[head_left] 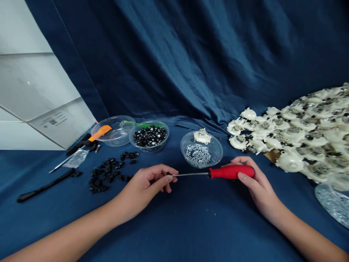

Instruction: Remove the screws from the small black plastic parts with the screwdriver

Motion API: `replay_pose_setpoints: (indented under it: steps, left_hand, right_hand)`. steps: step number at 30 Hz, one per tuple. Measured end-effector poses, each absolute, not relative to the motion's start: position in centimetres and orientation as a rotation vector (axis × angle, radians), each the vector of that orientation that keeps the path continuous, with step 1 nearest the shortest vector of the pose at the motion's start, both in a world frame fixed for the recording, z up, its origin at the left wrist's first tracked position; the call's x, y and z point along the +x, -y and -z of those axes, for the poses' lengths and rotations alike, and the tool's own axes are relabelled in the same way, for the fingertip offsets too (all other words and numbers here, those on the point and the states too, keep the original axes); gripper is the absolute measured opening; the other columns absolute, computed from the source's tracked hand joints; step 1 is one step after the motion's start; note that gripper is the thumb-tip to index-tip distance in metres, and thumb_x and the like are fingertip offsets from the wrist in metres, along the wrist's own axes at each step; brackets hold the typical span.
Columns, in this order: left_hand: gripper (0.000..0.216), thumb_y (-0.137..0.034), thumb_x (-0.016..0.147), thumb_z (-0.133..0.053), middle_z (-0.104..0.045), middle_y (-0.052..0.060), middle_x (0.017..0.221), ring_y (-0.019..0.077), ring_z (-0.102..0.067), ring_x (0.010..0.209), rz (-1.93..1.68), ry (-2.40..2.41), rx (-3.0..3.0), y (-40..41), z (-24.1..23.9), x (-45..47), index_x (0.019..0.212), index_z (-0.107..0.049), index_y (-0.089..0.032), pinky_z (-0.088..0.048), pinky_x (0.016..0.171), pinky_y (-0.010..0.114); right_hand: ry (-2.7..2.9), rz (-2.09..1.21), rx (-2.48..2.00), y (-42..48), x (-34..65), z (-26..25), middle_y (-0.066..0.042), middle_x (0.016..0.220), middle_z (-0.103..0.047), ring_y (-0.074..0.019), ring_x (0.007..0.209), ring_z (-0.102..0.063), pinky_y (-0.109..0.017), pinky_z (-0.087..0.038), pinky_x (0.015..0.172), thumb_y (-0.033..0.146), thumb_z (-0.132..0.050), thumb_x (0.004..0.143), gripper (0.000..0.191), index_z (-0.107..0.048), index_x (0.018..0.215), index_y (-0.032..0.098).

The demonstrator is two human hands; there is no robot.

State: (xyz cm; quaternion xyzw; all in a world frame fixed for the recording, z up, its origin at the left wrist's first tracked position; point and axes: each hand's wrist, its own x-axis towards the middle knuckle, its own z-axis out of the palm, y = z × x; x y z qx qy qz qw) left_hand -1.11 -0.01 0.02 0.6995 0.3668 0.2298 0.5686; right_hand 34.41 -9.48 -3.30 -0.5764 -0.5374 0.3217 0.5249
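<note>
My right hand [253, 178] is wrapped round the red handle of a screwdriver [231, 172], whose thin metal shaft points left. At the shaft's tip, my left hand [154, 182] pinches a small black part [169, 174], mostly hidden by the fingers. Just behind the shaft stands a clear bowl [218, 160] of small silvery screws [198, 154], with one cream plastic housing [202, 137] at its far rim. Beyond my left hand, loose small black parts [106, 173] lie scattered on the blue cloth.
Another clear bowl holds black parts [150, 135]; beside it is a clear bowl [117, 134] near an orange-handled tool [100, 133]. A black stick [45, 186] lies left. Cream housings [293, 160] pile up at right, by a clear container [334, 200]. White boxes [35, 83] stand at left.
</note>
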Motion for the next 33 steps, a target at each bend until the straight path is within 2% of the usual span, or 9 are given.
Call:
replay_pose_setpoints:
  steps: [4,9,14,19,21,23,25,29,33]
  left_hand:
    - [0.026,-0.038,0.109,-0.063,-0.081,0.004,0.104,0.0163,-0.074,0.081,-0.571,-0.863,1.632,-0.1,0.0,-1.0,0.125,-0.078,-0.024,-0.059,0.073,0.029]
    - [0.025,-0.038,0.109,-0.064,-0.081,0.005,0.107,0.0168,-0.074,0.082,-0.554,-0.863,1.622,0.2,-0.4,-0.8,0.124,-0.078,-0.023,-0.058,0.073,0.029]
    - [0.026,-0.038,0.109,-0.064,-0.082,0.006,0.106,0.0177,-0.074,0.081,-0.56,-0.863,1.617,0.5,-0.7,-0.8,0.124,-0.078,-0.023,-0.058,0.073,0.031]
    - [0.024,-0.035,0.109,-0.064,-0.082,0.006,0.107,0.0173,-0.074,0.081,-0.572,-0.845,1.644,0.6,-0.8,-0.8,0.122,-0.078,-0.022,-0.058,0.074,0.031]
    - [0.024,-0.035,0.109,-0.063,-0.082,0.006,0.107,0.0175,-0.075,0.081,-0.573,-0.846,1.643,0.6,-0.8,-0.8,0.123,-0.078,-0.022,-0.058,0.074,0.031]
    - [0.025,-0.035,0.11,-0.063,-0.082,0.006,0.106,0.0178,-0.075,0.081,-0.563,-0.838,1.665,0.6,-0.8,-0.9,0.124,-0.078,-0.022,-0.058,0.075,0.031]
    - [0.025,-0.035,0.11,-0.062,-0.082,0.006,0.106,0.0179,-0.076,0.082,-0.557,-0.823,1.698,0.6,-0.6,-0.9,0.125,-0.077,-0.022,-0.058,0.075,0.032]
    - [0.026,-0.036,0.113,-0.059,-0.082,0.007,0.107,0.0186,-0.077,0.085,-0.575,-0.832,1.743,0.9,-0.3,-0.9,0.126,-0.075,-0.022,-0.059,0.074,0.031]
    - [0.023,-0.031,0.114,-0.057,-0.081,0.009,0.108,0.0215,-0.077,0.09,-0.74,-0.838,2.069,0.5,-1.7,-1.6,0.124,-0.075,-0.021,-0.062,0.081,0.036]
  right_hand:
    - [1.326,-0.799,-1.391,9.6,34.3,3.0,0.0,0.07,-0.073,-0.0245,0.082,-0.07,-0.037,-0.047,0.11,0.053,-0.067,0.104,0.036,-0.07,0.077,0.029]
    - [1.288,-0.826,-1.37,9.6,34.5,3.0,-0.004,0.108,-0.084,-0.0287,0.096,-0.076,-0.038,-0.059,0.093,0.055,-0.079,0.094,0.03,-0.072,0.112,0.033]
    - [1.328,-0.818,-1.465,9.6,34.6,3.1,-0.002,0.059,-0.069,-0.0319,0.086,-0.077,-0.045,-0.055,0.106,0.059,-0.066,0.101,0.037,-0.069,0.078,0.03]
    - [1.189,-0.844,-1.418,9.8,34.2,3.1,-0.006,0.113,-0.085,-0.0338,0.105,-0.079,-0.041,-0.061,0.095,0.057,-0.083,0.088,0.039,-0.072,0.116,0.032]
    - [1.26,-0.872,-1.442,9.8,34.4,3.1,-0.005,0.087,-0.083,-0.034,0.101,-0.079,-0.043,-0.057,0.104,0.058,-0.079,0.093,0.028,-0.074,0.094,0.031]
    - [1.316,-0.863,-1.5,9.7,34.7,3.3,-0.002,0.056,-0.068,-0.0335,0.092,-0.077,-0.046,-0.047,0.115,0.06,-0.067,0.101,0.042,-0.07,0.072,0.031]
    - [1.311,-0.85,-1.523,9.6,34.9,3.6,-0.001,0.049,-0.062,-0.0328,0.089,-0.075,-0.045,-0.042,0.118,0.061,-0.061,0.105,0.05,-0.068,0.066,0.031]
    - [1.249,-0.867,-1.483,9.3,34.9,3.7,-0.001,0.061,-0.071,-0.0292,0.079,-0.069,-0.038,-0.051,0.087,0.063,-0.063,0.102,0.041,-0.072,0.08,0.029]
    - [1.226,-0.834,-1.453,9.0,34.3,3.2,-0.001,0.062,-0.07,-0.024,0.066,-0.061,-0.035,-0.045,0.069,0.066,-0.059,0.104,0.047,-0.068,0.077,0.028]
